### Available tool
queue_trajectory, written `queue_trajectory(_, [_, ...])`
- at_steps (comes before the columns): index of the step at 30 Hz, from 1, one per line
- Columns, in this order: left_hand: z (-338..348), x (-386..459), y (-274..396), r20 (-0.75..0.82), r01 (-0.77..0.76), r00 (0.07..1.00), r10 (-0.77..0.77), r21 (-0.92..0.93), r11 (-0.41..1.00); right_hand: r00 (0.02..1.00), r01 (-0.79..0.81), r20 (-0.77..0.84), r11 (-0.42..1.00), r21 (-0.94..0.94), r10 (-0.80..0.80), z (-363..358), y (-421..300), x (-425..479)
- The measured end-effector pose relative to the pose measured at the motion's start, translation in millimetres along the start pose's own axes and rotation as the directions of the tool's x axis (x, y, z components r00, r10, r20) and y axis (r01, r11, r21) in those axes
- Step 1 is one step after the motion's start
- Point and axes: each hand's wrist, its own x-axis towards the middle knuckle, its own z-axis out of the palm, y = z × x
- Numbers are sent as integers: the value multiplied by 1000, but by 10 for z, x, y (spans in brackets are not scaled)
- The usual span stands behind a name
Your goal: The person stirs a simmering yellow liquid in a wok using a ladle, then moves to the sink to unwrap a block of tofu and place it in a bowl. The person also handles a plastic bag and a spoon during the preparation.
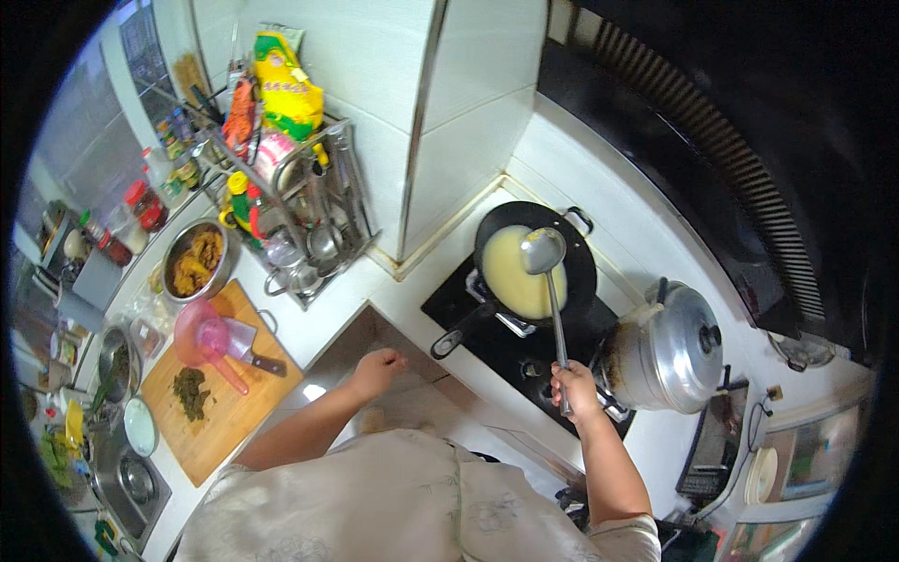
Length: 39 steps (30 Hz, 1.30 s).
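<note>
My right hand [577,393] is wrapped around the handle end of a long metal ladle [557,309]. The ladle's bowl [543,251] is over a black wok [583,274], above its pale yellow liquid [516,277]; I cannot tell whether it touches the liquid. The wok sits on a black gas stove [528,362], its long handle [460,334] pointing towards me. My left hand [379,372] hangs in front of the counter edge, over the floor, fingers curled in and nothing visible in them. It is apart from the stove and the cutting board.
Right of the wok stands a lidded aluminium pot [664,351]. On the left, a wooden cutting board [260,400] carries chopped dark greens [189,395], a cleaver [263,362] and a pink plastic scoop [199,330]. Behind them are a metal bowl of food [199,260] and a utensil rack [309,218].
</note>
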Motion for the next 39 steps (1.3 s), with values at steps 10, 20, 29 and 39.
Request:
queue_trajectory(10, [-777,-673,-776,-58,378,911,-407,-274,884,960,-199,243,951,239,140,205,8,261])
queue_trajectory(20, [-3101,163,196,-613,62,783,104,244,968,983,-1,-182,999,-52,-8,118,374,342])
queue_trajectory(29, [-4726,1411,1251,-689,-87,602,404,446,891,790,50,-608,978,203,86,-61,1592,-79])
queue_trajectory(39, [-5418,2158,1937,-213,398,857,469,852,-341,849,-409,-414,905,-120,329,67,2599,-590])
